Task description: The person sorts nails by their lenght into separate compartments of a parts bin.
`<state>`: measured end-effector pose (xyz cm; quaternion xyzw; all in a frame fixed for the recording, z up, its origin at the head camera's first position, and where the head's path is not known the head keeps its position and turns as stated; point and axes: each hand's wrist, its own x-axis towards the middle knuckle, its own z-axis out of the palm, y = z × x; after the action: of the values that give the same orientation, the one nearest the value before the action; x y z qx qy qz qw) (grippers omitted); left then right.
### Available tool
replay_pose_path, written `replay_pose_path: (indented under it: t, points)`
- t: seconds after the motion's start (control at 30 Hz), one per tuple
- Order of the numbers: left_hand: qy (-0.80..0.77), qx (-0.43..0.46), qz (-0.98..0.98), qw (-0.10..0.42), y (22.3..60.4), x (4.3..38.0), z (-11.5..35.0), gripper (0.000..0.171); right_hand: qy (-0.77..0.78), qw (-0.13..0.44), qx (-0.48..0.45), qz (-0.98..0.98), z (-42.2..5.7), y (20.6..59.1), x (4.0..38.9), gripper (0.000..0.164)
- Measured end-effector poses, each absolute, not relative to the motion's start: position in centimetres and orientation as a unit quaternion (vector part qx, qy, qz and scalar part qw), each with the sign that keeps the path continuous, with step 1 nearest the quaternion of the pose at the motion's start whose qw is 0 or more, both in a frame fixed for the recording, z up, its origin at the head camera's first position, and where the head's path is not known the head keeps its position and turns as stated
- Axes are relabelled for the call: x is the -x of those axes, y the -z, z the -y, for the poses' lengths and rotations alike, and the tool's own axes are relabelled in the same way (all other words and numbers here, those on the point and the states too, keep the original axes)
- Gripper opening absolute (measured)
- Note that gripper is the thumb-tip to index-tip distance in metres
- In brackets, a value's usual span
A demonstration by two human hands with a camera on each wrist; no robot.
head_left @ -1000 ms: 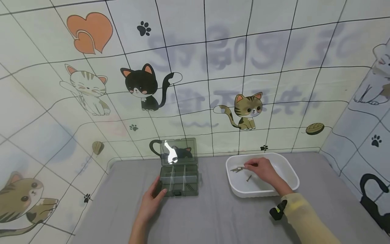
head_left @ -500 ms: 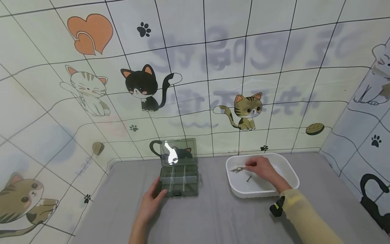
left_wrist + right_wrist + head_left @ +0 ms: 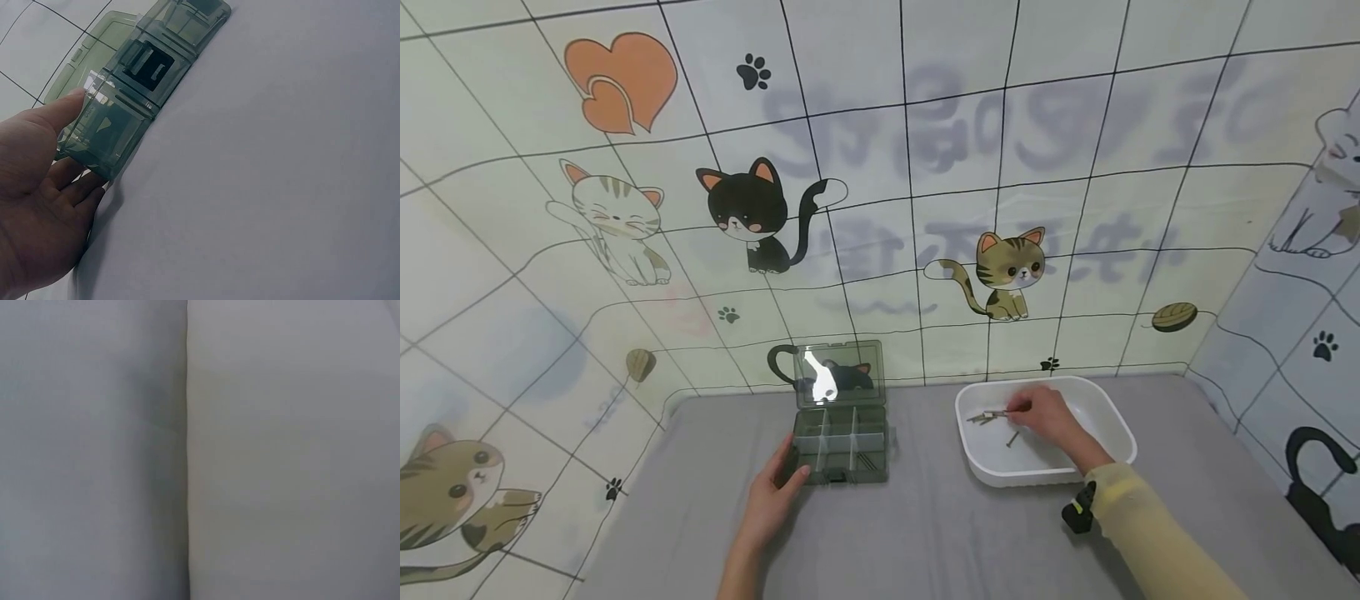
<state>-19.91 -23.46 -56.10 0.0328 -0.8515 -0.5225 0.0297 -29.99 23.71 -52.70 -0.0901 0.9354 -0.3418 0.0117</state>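
Observation:
A green see-through compartment box (image 3: 805, 467) stands on the grey cloth with its lid (image 3: 808, 367) raised at the back. My left hand (image 3: 769, 498) grips its left end; in the left wrist view the thumb (image 3: 65, 109) lies on the top edge and the fingers curl at the side. Several thin screws (image 3: 867, 461) lie in the front right compartment. Inside the white tray (image 3: 1037, 477), my right hand (image 3: 1051, 417) pinches a screw (image 3: 997, 413) above a small group of others. One loose screw (image 3: 1012, 439) lies apart, nearer the front.
Grey cloth (image 3: 925, 517) covers the table, and the box and tray stand apart on it. A white sheet (image 3: 880, 208) with cat drawings hangs behind and at both sides. The right wrist view holds only pale cloth (image 3: 281, 450), with a sleeve-like edge.
My right hand has shifted very slightly to the right within the tray, and more of the pinched screw shows. The left hand and the box have stayed put.

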Motion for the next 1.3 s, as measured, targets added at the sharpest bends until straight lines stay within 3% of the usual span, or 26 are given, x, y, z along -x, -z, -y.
replay_pose_path:
  t: [0.47, 1.3]
  points:
    - [0.526, -0.033, 0.849, 0.03, 55.76, 19.83, 23.63, 0.069, 0.298, 0.003, 0.132, -0.946, -23.54, 52.9, 30.14, 0.003]
    - [0.522, -0.036, 0.852, 0.018, 55.52, 19.78, 23.51, 0.071, 0.245, 0.051, 0.152, -0.956, -23.31, 52.42, 29.53, 0.007]
